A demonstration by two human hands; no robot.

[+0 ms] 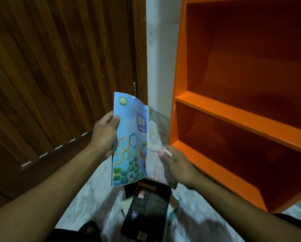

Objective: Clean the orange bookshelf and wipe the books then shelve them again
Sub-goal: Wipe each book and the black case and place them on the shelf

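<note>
A thin blue book [128,137] with hexagon patterns on its cover is held upright in front of me. My left hand [105,135] grips its left edge, thumb on the cover. My right hand [176,165] holds a pale pink-and-white cloth [155,161] against the book's lower right side. The orange bookshelf [233,116] stands to the right, and its visible compartments hold nothing. A black book [146,210] lies on top of a small pile on the floor below my hands.
A dark wooden slatted door [58,75] fills the left side. A white wall strip [161,58] runs between door and shelf. The floor [97,198] is pale marbled tile. A dark sandal [89,230] shows at the bottom edge.
</note>
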